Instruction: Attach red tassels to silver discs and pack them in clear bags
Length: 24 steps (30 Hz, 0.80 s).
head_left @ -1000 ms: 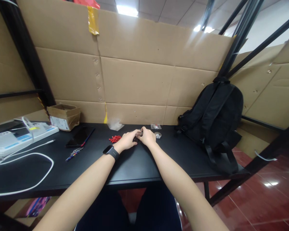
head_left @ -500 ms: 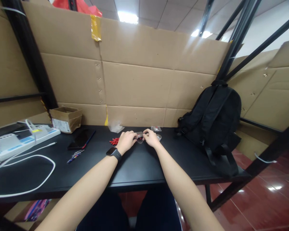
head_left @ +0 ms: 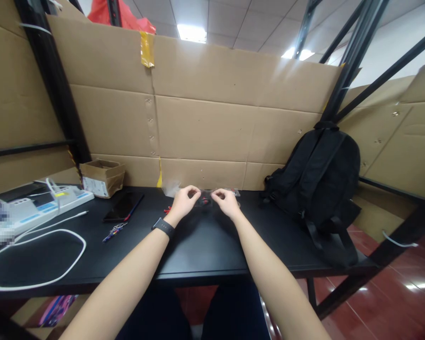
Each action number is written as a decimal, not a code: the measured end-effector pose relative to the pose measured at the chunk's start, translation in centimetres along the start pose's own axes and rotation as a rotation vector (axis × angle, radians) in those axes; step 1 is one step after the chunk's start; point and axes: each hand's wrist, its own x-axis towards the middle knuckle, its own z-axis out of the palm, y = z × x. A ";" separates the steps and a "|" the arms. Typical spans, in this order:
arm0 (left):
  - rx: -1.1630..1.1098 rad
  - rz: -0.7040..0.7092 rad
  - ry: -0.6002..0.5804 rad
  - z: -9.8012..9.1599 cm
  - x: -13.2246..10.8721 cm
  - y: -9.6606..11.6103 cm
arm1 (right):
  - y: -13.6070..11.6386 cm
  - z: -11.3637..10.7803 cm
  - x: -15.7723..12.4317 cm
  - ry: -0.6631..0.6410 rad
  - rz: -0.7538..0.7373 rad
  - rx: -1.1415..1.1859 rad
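Between my hands is a small clear plastic bag (head_left: 206, 200) with something small, red and dark inside it. My left hand (head_left: 184, 202), with a dark watch (head_left: 164, 227) on its wrist, is closed in a pinch at the bag's left side. At the right side, the thumb and forefinger of my right hand (head_left: 227, 203) are pinched together on the bag's edge. Small red pieces (head_left: 167, 209) lie on the table, mostly hidden by my left hand. Past my right hand, another small clear packet (head_left: 236, 192) shows in part.
Crumpled clear plastic (head_left: 170, 188) lies by the cardboard wall (head_left: 201, 127). On the left of the black table (head_left: 205, 255) are a phone (head_left: 123, 207), a keyring (head_left: 114, 232), an open carton (head_left: 103, 177), a power strip (head_left: 49, 208) and a white cable (head_left: 83, 245). A black backpack (head_left: 326, 184) stands right.
My hands have moved apart, widening the gap between their fingertips, with the clear bag now showing between them. The left hand now covers more of the red pieces. The view has shifted slightly.
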 end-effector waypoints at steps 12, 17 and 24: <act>-0.096 -0.020 -0.113 -0.1 -0.3 -0.2 | 1.5 1.0 0.2 -0.009 0.054 0.224; -0.001 0.077 -0.288 -0.2 -0.8 -0.7 | 1.4 -0.6 -0.5 -0.220 0.044 -0.059; 0.109 0.126 -0.405 0.0 -1.0 -0.8 | 1.2 -2.1 -0.9 -0.303 -0.023 -0.118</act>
